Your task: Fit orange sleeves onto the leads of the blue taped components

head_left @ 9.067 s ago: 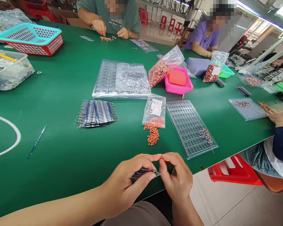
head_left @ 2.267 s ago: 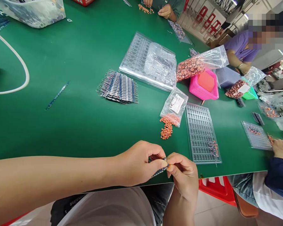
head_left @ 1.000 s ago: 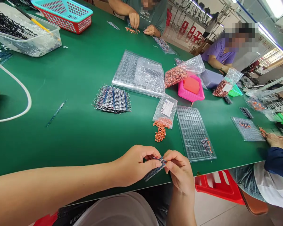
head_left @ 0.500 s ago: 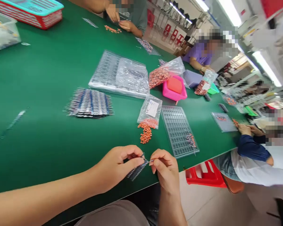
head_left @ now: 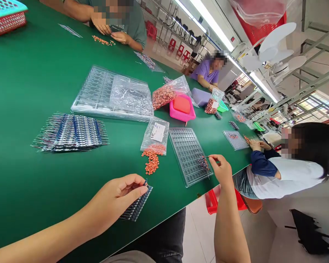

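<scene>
My left hand [head_left: 128,191] pinches the top end of a dark strip of small wired parts [head_left: 138,207], whose lower part lies on the green table. Off to the right, my right hand [head_left: 221,168] is closed in a pinch on a thin wired part [head_left: 207,157], at the right edge of a clear plastic tray [head_left: 185,153]. A cluster of orange-tipped wired parts [head_left: 203,163] lies in that tray. Small orange rings [head_left: 152,163] spill from a labelled clear bag [head_left: 155,137] beyond my left hand.
A stack of wired strips [head_left: 72,132] lies at left on the green table [head_left: 44,190]. Clear stacked trays [head_left: 91,87] and a pink basket [head_left: 190,114] stand farther back. Co-workers sit across and at right, one in a white vest [head_left: 287,175]. A red stool [head_left: 212,202] is under the table edge.
My right hand has moved right, away from my left hand, to the tray's edge. My left hand still holds the strip. The camera view has shifted right and up.
</scene>
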The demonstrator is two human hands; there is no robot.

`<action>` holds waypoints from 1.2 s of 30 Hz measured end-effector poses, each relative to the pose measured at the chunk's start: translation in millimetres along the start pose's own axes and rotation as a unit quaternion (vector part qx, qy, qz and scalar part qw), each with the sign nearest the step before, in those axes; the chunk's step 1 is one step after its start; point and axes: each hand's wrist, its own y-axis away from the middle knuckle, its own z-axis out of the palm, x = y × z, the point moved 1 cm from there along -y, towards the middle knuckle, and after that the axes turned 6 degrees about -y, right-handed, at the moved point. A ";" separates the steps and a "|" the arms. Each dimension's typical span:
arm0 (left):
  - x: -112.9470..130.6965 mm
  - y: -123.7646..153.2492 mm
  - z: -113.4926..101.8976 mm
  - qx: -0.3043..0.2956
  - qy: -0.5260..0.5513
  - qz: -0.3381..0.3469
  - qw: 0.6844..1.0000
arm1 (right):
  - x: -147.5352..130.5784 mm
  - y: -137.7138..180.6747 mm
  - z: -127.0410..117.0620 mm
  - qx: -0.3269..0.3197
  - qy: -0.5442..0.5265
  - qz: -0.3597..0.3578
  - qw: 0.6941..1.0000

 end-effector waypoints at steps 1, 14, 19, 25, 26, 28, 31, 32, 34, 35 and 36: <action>-0.1 0.1 -0.1 0.000 -0.001 -0.001 1.000 | 4.1 -3.0 1.2 -0.010 0.005 -0.002 1.000; 10.5 3.5 2.1 0.027 0.041 0.005 0.999 | -121.8 92.1 68.4 -0.182 -0.098 -0.163 0.965; 16.2 5.2 -2.0 0.077 0.104 0.000 0.992 | -145.4 91.2 107.7 -0.162 -0.090 -0.132 0.974; 14.0 2.4 -1.3 0.068 0.113 0.000 0.991 | -141.7 90.9 115.0 -0.151 -0.081 -0.154 0.973; 13.8 2.4 -1.0 0.067 0.113 -0.001 0.991 | -141.5 91.8 115.1 -0.152 -0.075 -0.158 0.973; 13.9 2.6 -1.0 0.067 0.112 -0.002 0.991 | -141.2 93.9 114.7 -0.152 -0.062 -0.161 0.973; 14.2 2.6 -2.0 0.065 0.110 -0.004 0.992 | -140.5 97.4 112.6 -0.152 -0.059 -0.160 0.974; 14.1 2.4 -2.4 0.065 0.107 -0.003 0.992 | -140.2 98.5 111.4 -0.153 -0.062 -0.159 0.973; 13.4 1.9 -3.2 0.063 0.102 -0.003 0.993 | -139.9 100.2 109.1 -0.157 -0.074 -0.153 0.973; 12.9 1.7 -3.3 0.061 0.100 -0.004 0.993 | -139.8 100.7 108.1 -0.159 -0.082 -0.149 0.972; 12.5 1.6 -3.4 0.060 0.099 -0.006 0.993 | -139.9 101.0 107.3 -0.161 -0.091 -0.143 0.972</action>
